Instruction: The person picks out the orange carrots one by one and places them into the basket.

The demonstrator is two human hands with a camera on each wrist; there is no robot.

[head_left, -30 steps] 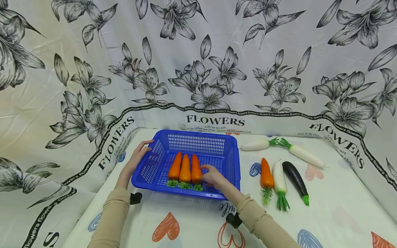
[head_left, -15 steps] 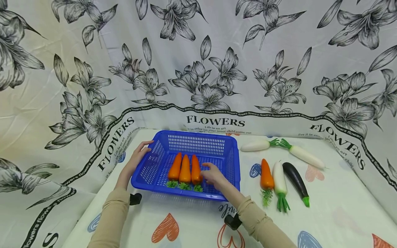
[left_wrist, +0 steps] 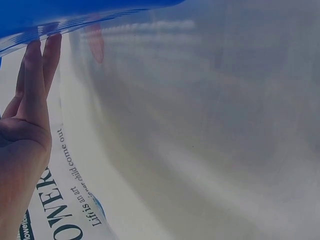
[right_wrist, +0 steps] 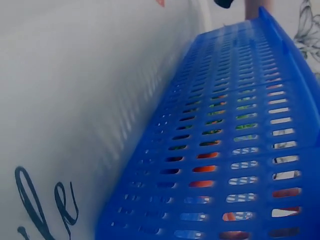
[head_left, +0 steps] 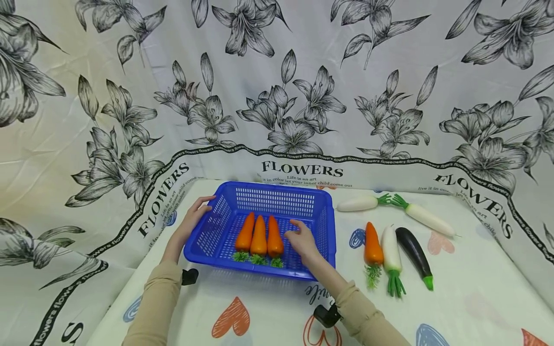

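In the head view a blue perforated basket [head_left: 277,191] stands on the table with three orange toy carrots inside: a left carrot [head_left: 245,232], a middle carrot [head_left: 258,236] and a right carrot [head_left: 274,237]. Their green tops point toward the near wall. My left hand [head_left: 193,219] touches the basket's left rim; in the left wrist view its fingers reach up fairly straight against the rim. Over the basket's right half is my right hand [head_left: 303,241], loosely bent, holding nothing, slightly apart from the right carrot. The right wrist view shows mostly the basket's outer wall [right_wrist: 210,140], which hides that hand.
Right of the basket lie another carrot [head_left: 373,244], a white radish [head_left: 391,250] and an eggplant [head_left: 415,252]. Behind them are two more white radishes, one left [head_left: 357,203] and one right [head_left: 428,219]. A flowered curtain [head_left: 298,110] hangs at the back.
My right hand has moved a little right and up, away from the right carrot, which stays in the basket. The left hand remains at the rim.
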